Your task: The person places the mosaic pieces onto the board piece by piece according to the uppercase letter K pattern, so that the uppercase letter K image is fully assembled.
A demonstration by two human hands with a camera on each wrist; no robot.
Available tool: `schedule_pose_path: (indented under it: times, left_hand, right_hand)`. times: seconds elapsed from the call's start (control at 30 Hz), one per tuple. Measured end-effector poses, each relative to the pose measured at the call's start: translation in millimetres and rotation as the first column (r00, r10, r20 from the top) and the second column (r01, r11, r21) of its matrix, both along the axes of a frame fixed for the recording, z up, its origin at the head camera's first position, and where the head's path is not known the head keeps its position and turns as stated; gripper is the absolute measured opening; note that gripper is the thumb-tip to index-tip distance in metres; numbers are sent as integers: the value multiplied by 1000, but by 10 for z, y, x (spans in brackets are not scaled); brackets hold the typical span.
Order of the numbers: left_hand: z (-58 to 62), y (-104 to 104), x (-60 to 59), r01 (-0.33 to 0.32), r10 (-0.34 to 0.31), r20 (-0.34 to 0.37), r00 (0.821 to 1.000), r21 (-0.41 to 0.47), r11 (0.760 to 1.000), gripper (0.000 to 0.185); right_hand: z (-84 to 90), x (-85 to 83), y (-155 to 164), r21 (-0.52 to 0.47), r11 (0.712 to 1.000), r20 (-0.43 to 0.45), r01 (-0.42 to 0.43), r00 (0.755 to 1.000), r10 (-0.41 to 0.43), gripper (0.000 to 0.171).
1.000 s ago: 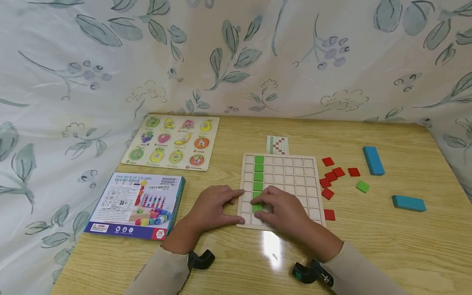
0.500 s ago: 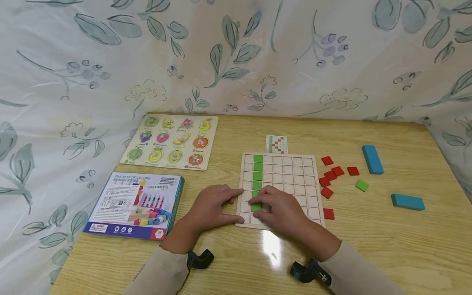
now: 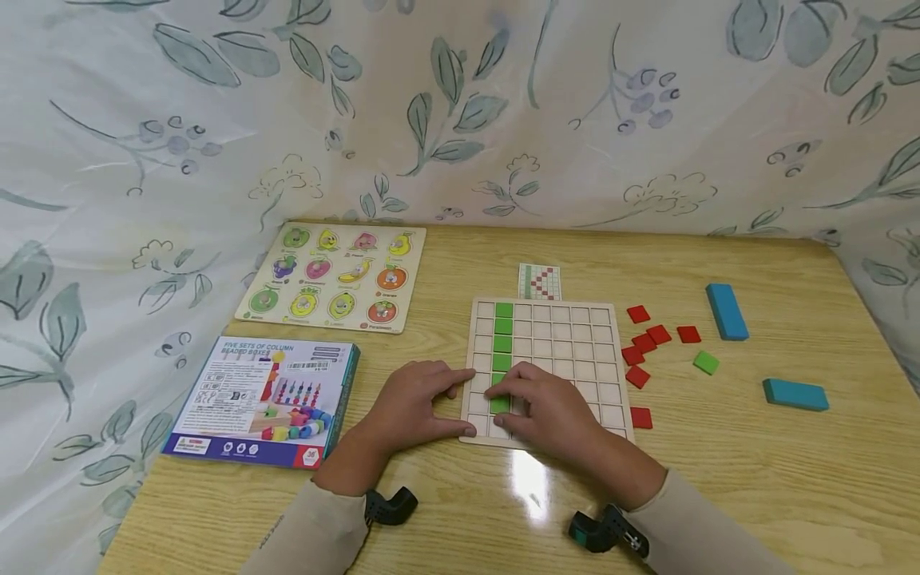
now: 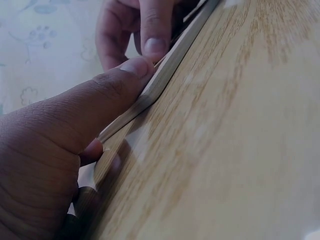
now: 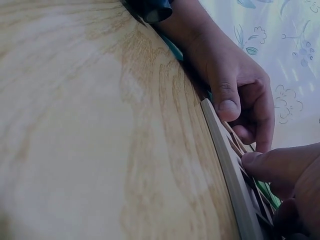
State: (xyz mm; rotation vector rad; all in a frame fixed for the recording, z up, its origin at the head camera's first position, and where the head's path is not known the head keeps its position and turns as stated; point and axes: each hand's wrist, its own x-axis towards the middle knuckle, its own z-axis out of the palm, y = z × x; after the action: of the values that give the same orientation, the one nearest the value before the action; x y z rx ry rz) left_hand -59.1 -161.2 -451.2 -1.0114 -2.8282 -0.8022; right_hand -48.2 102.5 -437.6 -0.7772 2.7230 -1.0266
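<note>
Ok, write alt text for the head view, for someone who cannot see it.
Two hands work at the near left corner of a wooden grid board on a table: the left hand steadies its edge, the right hand presses a green tile at the foot of a green column. Red tiles lie to the right.

grid board (image 3: pixel 568 343) centre, toy box (image 3: pixel 266 399) left, loose tiles (image 3: pixel 650 343) right, fruit puzzle (image 3: pixel 338 275) behind-left
</note>
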Motion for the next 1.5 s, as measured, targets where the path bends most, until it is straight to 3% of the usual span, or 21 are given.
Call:
schedule_pose_path:
  times: [0.7,1.5]
  left_hand:
    - [12,-1,9,2,-2,-1,1000,-6,1000,73]
    - [38,8,15,-1,1,14,1000,-13,1000,74]
  right_hand:
    - [62,2,136,-132,991,46,11,999,-5,35]
    - [94,46,439,-158,985,15,70,998,-69,38]
